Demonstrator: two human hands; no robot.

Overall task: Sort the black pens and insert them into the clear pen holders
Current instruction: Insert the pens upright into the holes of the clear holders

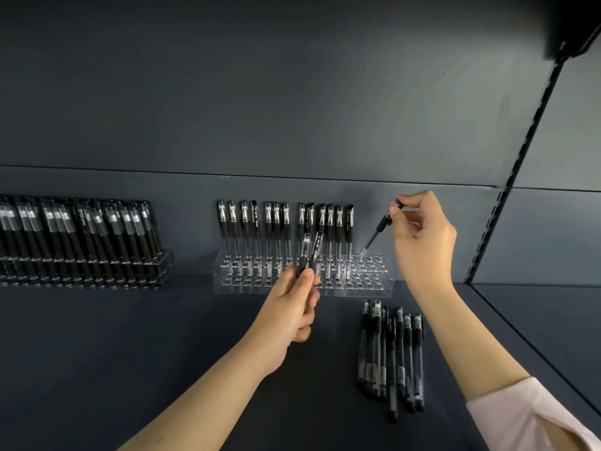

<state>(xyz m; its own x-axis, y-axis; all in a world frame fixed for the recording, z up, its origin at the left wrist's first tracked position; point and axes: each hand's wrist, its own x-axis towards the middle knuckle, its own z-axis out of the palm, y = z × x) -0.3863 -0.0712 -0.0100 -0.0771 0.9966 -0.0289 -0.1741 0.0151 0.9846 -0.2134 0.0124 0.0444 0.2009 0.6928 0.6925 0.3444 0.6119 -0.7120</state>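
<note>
Head view: the right hand (422,236) is right of centre in the frame. Its thumb and fingertips pinch the cap end of a black pen (379,227). That pen slants down to the left, and its tip sits at a hole in the back row of the clear pen holder (367,291), near the holder's right end. The other fingers of this hand are loosely curled.

The left hand (292,307) is at the centre of the frame, in front of the holder. Its fingers are curled round the lower ends of two black pens (309,252), which stand nearly upright above the fist.

A row of standing pens (276,229) fills the holder's back row from its left end almost to the slanted pen. The front holes and the rightmost holes are unfilled.

A bundle of loose pens (390,356) lies on the dark shelf (162,353) at lower right, in front of the holder's right end and between the two forearms.

At the left edge of the frame a second holder (81,242) is packed with black pens. It stands well apart from the first.

A pale pink sleeve (520,415) covers the right arm at the lower right corner. A slotted upright (520,151) runs diagonally down the dark back wall at upper right.
</note>
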